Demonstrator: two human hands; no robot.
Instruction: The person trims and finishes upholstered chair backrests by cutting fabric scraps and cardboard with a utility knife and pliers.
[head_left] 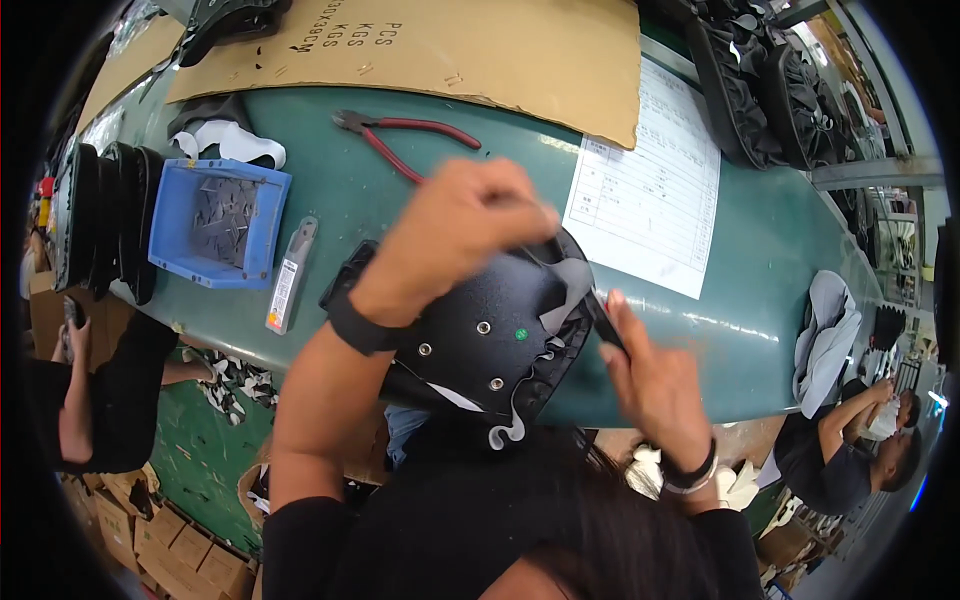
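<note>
On the bench [750, 330], a stiff-looking black panel [462, 345], best gripped edgewise; your left hand [470, 215] curls, contents unclear; right hand [655, 385] pinches a dark strip [606, 322].

From here I see red-handled pliers [400, 123] lying spread on the green table [740, 370], near a cardboard sheet [500, 50] that overlaps a printed paper [650, 190]. A blue bin [265, 225] of small dark pieces sits between upright black pads [90, 220] and a slim cutter [292, 275]; grey fabric pieces [828, 335] rest at the table's right edge.
</note>
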